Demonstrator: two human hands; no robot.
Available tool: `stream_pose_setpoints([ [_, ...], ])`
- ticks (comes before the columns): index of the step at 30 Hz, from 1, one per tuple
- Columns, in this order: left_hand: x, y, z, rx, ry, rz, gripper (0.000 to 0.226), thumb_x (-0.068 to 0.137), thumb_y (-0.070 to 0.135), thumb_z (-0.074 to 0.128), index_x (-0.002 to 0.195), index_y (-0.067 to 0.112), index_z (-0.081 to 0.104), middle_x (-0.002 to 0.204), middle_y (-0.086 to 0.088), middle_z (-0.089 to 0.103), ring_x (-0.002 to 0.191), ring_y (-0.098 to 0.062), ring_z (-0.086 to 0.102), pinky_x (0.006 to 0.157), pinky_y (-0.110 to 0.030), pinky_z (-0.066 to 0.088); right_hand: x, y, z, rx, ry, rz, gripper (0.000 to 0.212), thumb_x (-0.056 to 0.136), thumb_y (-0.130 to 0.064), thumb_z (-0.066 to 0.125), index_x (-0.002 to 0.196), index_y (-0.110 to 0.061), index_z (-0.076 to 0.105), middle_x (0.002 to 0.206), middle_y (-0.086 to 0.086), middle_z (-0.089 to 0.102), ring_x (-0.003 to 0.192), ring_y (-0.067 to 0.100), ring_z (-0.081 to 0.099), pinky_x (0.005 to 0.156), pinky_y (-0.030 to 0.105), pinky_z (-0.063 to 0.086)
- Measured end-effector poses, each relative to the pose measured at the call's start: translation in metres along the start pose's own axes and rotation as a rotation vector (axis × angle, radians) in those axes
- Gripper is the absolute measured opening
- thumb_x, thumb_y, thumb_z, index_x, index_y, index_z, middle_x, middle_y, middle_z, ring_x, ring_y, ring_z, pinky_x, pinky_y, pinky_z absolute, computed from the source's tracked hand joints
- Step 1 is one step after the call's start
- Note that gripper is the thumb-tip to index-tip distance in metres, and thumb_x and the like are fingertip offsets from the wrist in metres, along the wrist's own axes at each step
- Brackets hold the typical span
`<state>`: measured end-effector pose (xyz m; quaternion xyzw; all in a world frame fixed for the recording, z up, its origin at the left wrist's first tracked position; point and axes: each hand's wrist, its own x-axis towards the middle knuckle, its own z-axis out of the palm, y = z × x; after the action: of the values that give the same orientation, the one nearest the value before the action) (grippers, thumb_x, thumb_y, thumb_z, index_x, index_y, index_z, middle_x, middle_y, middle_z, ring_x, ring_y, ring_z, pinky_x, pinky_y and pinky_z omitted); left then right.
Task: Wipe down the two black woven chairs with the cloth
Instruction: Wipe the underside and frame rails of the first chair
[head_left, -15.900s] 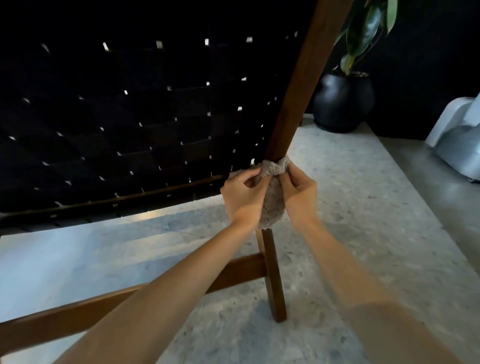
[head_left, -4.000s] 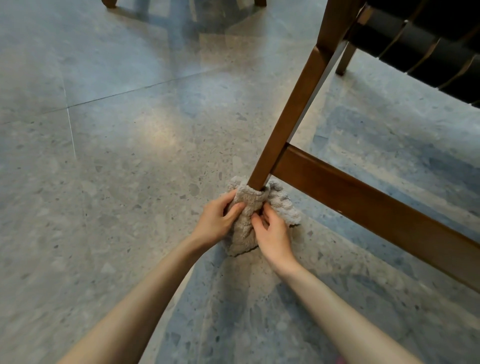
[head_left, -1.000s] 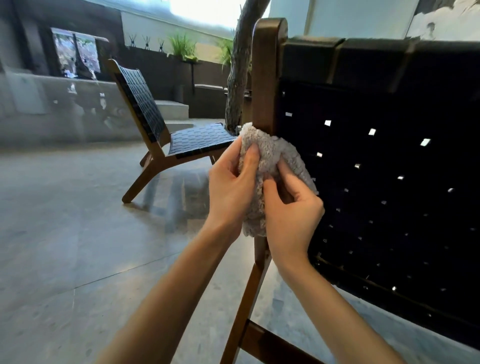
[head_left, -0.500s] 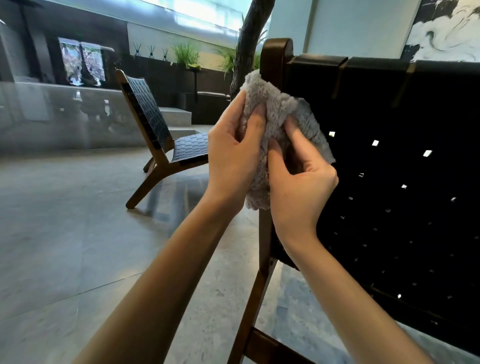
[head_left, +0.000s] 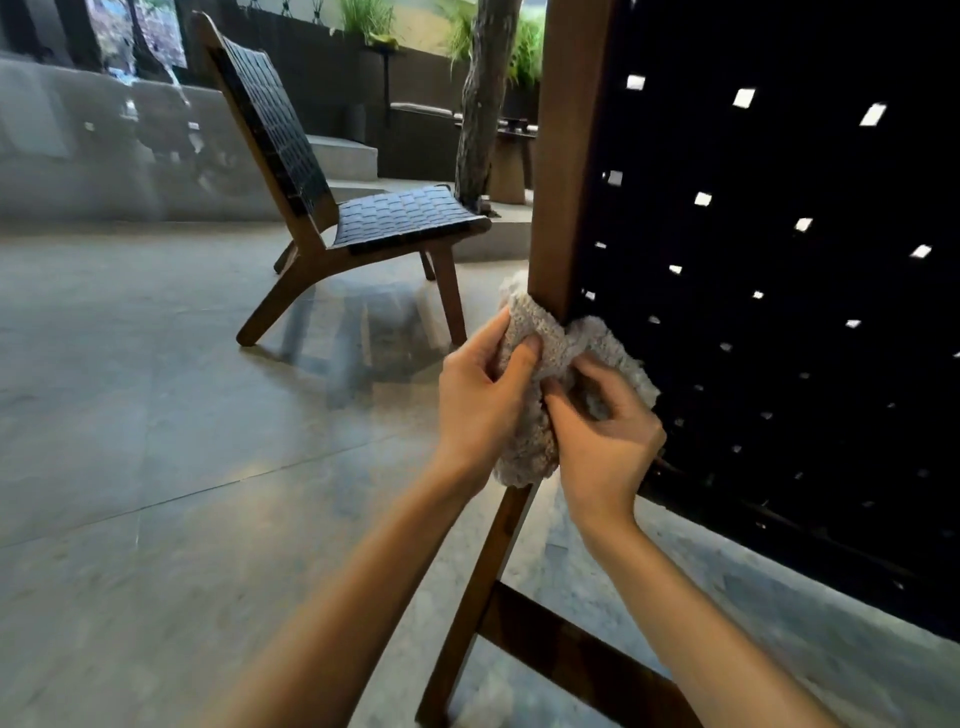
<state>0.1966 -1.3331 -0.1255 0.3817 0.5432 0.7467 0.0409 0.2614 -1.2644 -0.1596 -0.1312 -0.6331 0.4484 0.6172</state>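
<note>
I clamp both my left hand (head_left: 480, 410) and right hand (head_left: 605, 441) around the cloth (head_left: 540, 353), hugging the chair post (head_left: 563, 156) at frame center to scrub every side.

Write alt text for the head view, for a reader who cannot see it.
The left hand and right hand grip a grey cloth around the near chair's wooden post; a second black woven chair stands on the floor beyond.

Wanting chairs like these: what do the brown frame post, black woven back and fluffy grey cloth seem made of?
Brown frame post: stained wood, satin sheen, faint grain. Black woven back: flat interlaced straps, maybe leather. Fluffy grey cloth: nubby pile, likely microfibre.
</note>
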Motion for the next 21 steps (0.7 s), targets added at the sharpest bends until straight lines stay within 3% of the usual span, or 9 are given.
stream_pose_setpoints([
  [2, -0.009, -0.024, 0.000, 0.017, -0.020, -0.069, 0.026, 0.094, 0.009, 0.056, 0.119, 0.013, 0.065, 0.103, -0.009, 0.071, 0.096, -0.020, 0.067, 0.084, -0.038, 0.055, -0.008, 0.020, -0.007, -0.047, -0.009, 0.070, 0.029, 0.079, 0.002, 0.072, 0.102, -0.015, 0.071, 0.096, -0.002, 0.072, 0.094, 0.009, 0.069, 0.084, 0.024, 0.055],
  [5, -0.019, -0.055, -0.001, 0.047, -0.043, -0.143, 0.026, 0.094, 0.009, 0.056, 0.117, 0.009, 0.066, 0.099, -0.010, 0.071, 0.091, -0.016, 0.065, 0.080, -0.038, 0.053, -0.018, 0.044, -0.015, -0.159, -0.006, 0.144, 0.027, 0.077, -0.002, 0.076, 0.095, -0.022, 0.070, 0.090, -0.007, 0.071, 0.086, -0.002, 0.067, 0.077, 0.012, 0.053],
  [8, -0.026, -0.079, -0.001, 0.089, -0.051, -0.206, 0.019, 0.094, 0.008, 0.056, 0.107, 0.009, 0.069, 0.090, -0.011, 0.071, 0.082, -0.015, 0.062, 0.073, -0.040, 0.051, -0.028, 0.058, -0.020, -0.279, -0.043, 0.099, 0.025, 0.078, -0.004, 0.075, 0.097, -0.020, 0.069, 0.091, -0.014, 0.068, 0.086, -0.011, 0.063, 0.073, 0.002, 0.046],
  [12, -0.026, -0.093, -0.005, 0.107, -0.029, -0.246, 0.018, 0.093, 0.008, 0.057, 0.103, 0.010, 0.072, 0.091, -0.004, 0.073, 0.086, -0.014, 0.067, 0.075, -0.037, 0.054, -0.028, 0.061, -0.023, -0.310, -0.087, 0.079, 0.027, 0.079, -0.004, 0.073, 0.096, -0.024, 0.066, 0.091, -0.020, 0.065, 0.087, -0.008, 0.064, 0.072, 0.003, 0.047],
  [15, -0.025, -0.088, -0.012, 0.154, 0.002, -0.279, 0.019, 0.092, 0.012, 0.060, 0.105, 0.017, 0.072, 0.091, 0.008, 0.073, 0.087, -0.005, 0.068, 0.073, -0.024, 0.055, -0.034, 0.052, -0.024, -0.385, -0.122, 0.092, 0.028, 0.077, -0.002, 0.075, 0.089, -0.024, 0.063, 0.084, -0.018, 0.064, 0.080, -0.006, 0.064, 0.068, 0.004, 0.048],
  [18, -0.032, -0.073, -0.025, 0.263, -0.025, -0.329, 0.020, 0.091, 0.016, 0.061, 0.101, 0.033, 0.067, 0.081, 0.029, 0.063, 0.081, 0.015, 0.060, 0.067, -0.005, 0.045, -0.043, 0.031, -0.022, -0.414, -0.242, 0.236, 0.029, 0.074, -0.004, 0.078, 0.085, -0.025, 0.062, 0.081, -0.019, 0.064, 0.079, -0.008, 0.064, 0.066, 0.004, 0.048],
  [21, -0.040, -0.051, -0.045, 0.375, -0.060, -0.458, 0.017, 0.090, 0.018, 0.062, 0.104, 0.026, 0.069, 0.080, 0.029, 0.059, 0.078, 0.021, 0.055, 0.067, -0.001, 0.040, -0.042, 0.003, -0.016, -0.434, -0.429, 0.454, 0.024, 0.076, -0.010, 0.078, 0.083, -0.027, 0.062, 0.080, -0.017, 0.066, 0.078, -0.007, 0.063, 0.062, 0.003, 0.046],
])
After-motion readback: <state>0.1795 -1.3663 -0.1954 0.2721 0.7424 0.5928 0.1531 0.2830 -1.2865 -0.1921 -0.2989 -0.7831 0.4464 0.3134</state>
